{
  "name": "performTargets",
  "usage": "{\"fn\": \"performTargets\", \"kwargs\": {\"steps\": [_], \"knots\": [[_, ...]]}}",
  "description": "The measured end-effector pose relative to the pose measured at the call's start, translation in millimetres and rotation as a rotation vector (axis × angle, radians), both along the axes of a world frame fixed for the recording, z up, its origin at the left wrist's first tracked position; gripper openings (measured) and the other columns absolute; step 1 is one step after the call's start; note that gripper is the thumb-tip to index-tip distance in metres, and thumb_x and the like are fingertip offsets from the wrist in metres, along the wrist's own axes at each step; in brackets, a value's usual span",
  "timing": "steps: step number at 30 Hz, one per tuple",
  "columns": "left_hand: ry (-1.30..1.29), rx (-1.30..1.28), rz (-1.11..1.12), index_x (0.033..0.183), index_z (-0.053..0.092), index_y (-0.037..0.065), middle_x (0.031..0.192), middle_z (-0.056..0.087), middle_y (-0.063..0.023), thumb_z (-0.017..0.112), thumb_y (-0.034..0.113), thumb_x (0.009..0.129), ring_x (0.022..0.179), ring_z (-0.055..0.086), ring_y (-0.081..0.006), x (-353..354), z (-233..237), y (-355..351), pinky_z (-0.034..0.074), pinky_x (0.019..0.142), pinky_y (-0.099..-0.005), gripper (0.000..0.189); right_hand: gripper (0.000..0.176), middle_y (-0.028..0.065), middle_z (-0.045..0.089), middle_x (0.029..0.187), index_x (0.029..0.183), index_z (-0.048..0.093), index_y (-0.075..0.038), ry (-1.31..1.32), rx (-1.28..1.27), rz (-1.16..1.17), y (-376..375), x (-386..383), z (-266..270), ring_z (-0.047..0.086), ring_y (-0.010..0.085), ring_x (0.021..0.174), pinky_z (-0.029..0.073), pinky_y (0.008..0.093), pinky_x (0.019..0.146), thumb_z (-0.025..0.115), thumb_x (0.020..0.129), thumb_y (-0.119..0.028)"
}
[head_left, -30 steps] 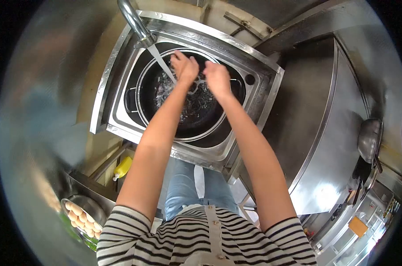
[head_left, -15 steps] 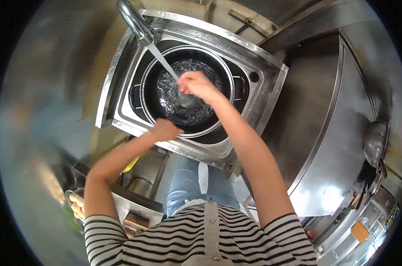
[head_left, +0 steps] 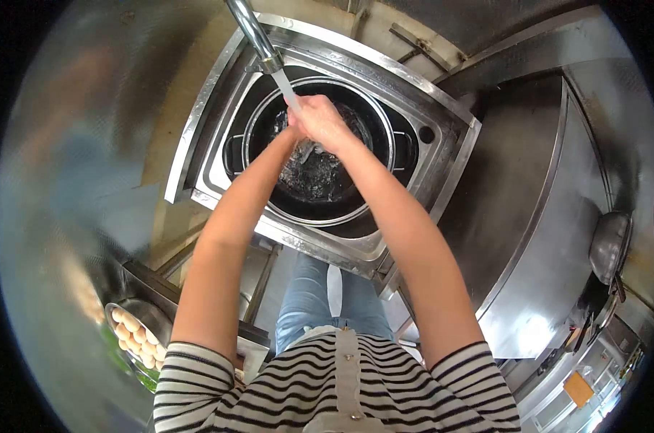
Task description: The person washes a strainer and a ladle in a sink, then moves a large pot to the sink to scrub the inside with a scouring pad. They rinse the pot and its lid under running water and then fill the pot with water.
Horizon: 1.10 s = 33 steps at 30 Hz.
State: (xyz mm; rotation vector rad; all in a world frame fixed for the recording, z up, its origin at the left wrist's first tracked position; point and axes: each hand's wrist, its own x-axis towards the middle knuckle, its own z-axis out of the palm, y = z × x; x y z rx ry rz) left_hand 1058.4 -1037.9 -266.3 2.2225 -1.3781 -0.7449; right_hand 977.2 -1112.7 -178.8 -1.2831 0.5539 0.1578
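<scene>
My right hand (head_left: 321,121) is wrapped over my left hand (head_left: 293,133), and both are wet under the stream of water (head_left: 286,88) from the chrome tap (head_left: 260,40). Most of my left fingers are hidden beneath the right hand. No object shows between the hands. Below them, a black pot (head_left: 376,137) with a metal rim and two side handles sits in the steel sink (head_left: 291,236). Rippling water (head_left: 316,177) fills part of the pot.
A steel counter (head_left: 503,195) adjoins the sink on the right, with a wok (head_left: 609,242) beyond it. At lower left a metal bowl (head_left: 156,316) holds several eggs (head_left: 130,335). A small round hole (head_left: 426,135) marks the sink's right side.
My left hand has moved from the pot's near rim up to my right hand. The right hand has risen slightly towards the tap, and the two now meet under the stream.
</scene>
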Motion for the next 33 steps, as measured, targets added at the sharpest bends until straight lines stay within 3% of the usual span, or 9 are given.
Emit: {"fn": "performTargets", "kwargs": {"steps": [2,6,10,14,16,18,26,30,33], "knots": [[0.253,-0.226,0.103,0.07,0.052,0.008,0.069,0.051,-0.003,0.044,0.017,0.078,0.069,0.05,-0.016,-5.3,-3.3,-6.8,0.041,0.068,-0.0303,0.015,0.03,0.0132,0.048,0.052,0.071,0.052,0.0,-0.295,-0.639,0.123,-15.1,-17.0,-5.4,0.051,0.0205,0.05,0.038,0.0341,0.046,0.042,0.083,-0.025],[0.95,-0.299,0.565,0.066,0.053,0.002,0.062,0.053,-0.0091,0.042,0.014,0.076,0.06,0.052,-0.0178,-18.3,21.8,-24.2,0.043,0.06,-0.0314,0.019,0.023,0.0173,0.058,0.084,0.086,0.058,-0.007,0.068,-1.177,0.258,-64.8,-59.9,-32.7,0.056,0.0338,0.081,0.044,0.0451,0.069,0.044,0.08,-0.024],[0.423,-0.129,0.339,0.074,0.055,-0.003,0.066,0.055,-0.0145,0.043,0.015,0.074,0.066,0.055,-0.0216,-8.5,47.0,-2.6,0.043,0.065,-0.0332,0.022,0.024,0.0191,0.055,0.096,0.096,0.051,-0.003,0.438,-1.215,0.076,-94.3,-102.8,-39.2,0.053,0.0364,0.089,0.042,0.0453,0.075,0.048,0.074,-0.013],[0.224,-0.341,0.797,0.11,0.043,-0.007,0.106,0.052,-0.0228,0.049,0.03,0.077,0.098,0.05,-0.0352,42.3,-5.7,26.4,0.038,0.083,-0.0377,0.049,0.029,0.019,0.048,0.11,0.1,0.05,0.0,0.578,-1.209,0.052,-101.7,-115.4,-31.5,0.053,0.0357,0.093,0.043,0.0418,0.079,0.05,0.072,-0.009],[0.266,-0.233,1.102,0.115,0.039,-0.009,0.112,0.049,-0.0229,0.051,0.026,0.076,0.104,0.047,-0.0346,33.2,84.8,24.5,0.036,0.088,-0.0361,0.054,0.03,0.0182,0.05,0.109,0.101,0.051,0.001,0.699,-1.217,0.128,-102.6,-118.4,-28.8,0.053,0.0349,0.095,0.043,0.0408,0.08,0.051,0.073,-0.011],[0.254,-0.458,1.085,0.117,0.038,-0.007,0.115,0.047,-0.022,0.052,0.024,0.075,0.104,0.048,-0.0312,58.2,59.0,26.2,0.037,0.088,-0.0339,0.054,0.03,0.0188,0.053,0.105,0.1,0.053,0.001,0.75,-1.192,0.172,-100.7,-119.0,-22.1,0.052,0.0341,0.096,0.043,0.041,0.081,0.05,0.074,-0.012],[0.168,-0.474,0.724,0.123,0.038,0.004,0.106,0.053,-0.0208,0.052,0.021,0.075,0.1,0.051,-0.03,40.3,41.6,45.3,0.037,0.087,-0.0341,0.053,0.03,0.0211,0.053,0.101,0.097,0.051,0.003,0.721,-1.06,0.001,-106.8,-135.6,-54.6,0.051,0.037,0.095,0.042,0.0437,0.08,0.052,0.072,-0.013],[-0.467,0.176,0.762,0.103,0.045,-0.002,0.097,0.048,-0.0219,0.051,0.016,0.07,0.088,0.049,-0.0398,7.1,24.0,122.8,0.04,0.079,-0.0447,0.037,0.029,0.018,0.047,0.105,0.099,0.046,0.002,0.679,-1.34,0.021,-88.6,-136.1,-66.5,0.05,0.0365,0.095,0.044,0.0443,0.077,0.05,0.074,-0.012],[-0.513,0.11,0.759,0.094,0.043,-0.001,0.091,0.045,-0.0211,0.051,0.011,0.068,0.082,0.05,-0.0395,-8.6,17.0,144.8,0.043,0.072,-0.0459,0.029,0.019,0.0152,0.045,0.1,0.096,0.047,0.0,0.745,-1.417,0.05,-83.0,-130.1,-76.1,0.051,0.033,0.092,0.047,0.041,0.073,0.046,0.078,-0.007]]}}
